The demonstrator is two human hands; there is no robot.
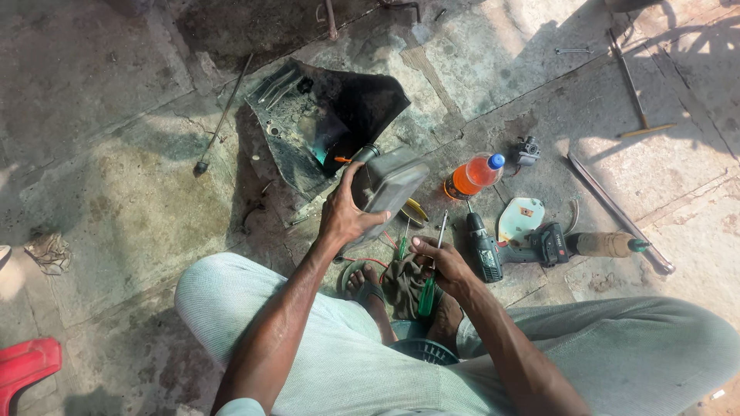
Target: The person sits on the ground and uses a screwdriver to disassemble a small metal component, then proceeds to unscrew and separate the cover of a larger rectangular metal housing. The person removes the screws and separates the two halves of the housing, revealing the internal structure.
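A: Concrete floor point(116, 192), cracked, stained, outdoors, half sun, half shade. Landmark?

B: Grey box point(389, 185), mid-frame, lifted off the floor. Left hand point(343, 216) wraps its lower left edge, thumb up the side, fingers underneath, arm stretched forward over the left knee.

A: Right hand?

B: Right hand point(439, 262) sits just below-right of the box, fingers pinched round a green-handled screwdriver point(428, 289), shaft pointing up toward the box. Wrist bent, forearm coming in from lower right.

A: Around the box?

B: Black panel point(324, 123) just behind it, touching or overlapping, can't tell. Orange bottle point(474, 173) just right. Drill point(486, 250) below-right, near the right hand. White cover point(520, 219) beside the drill. Long bar point(620, 212) well right. Thin rod point(223, 115) well left. Red thing point(27, 366) far lower left.

A: Under it?

B: Rag point(405, 281) and sandalled foot point(370, 289) below the box.
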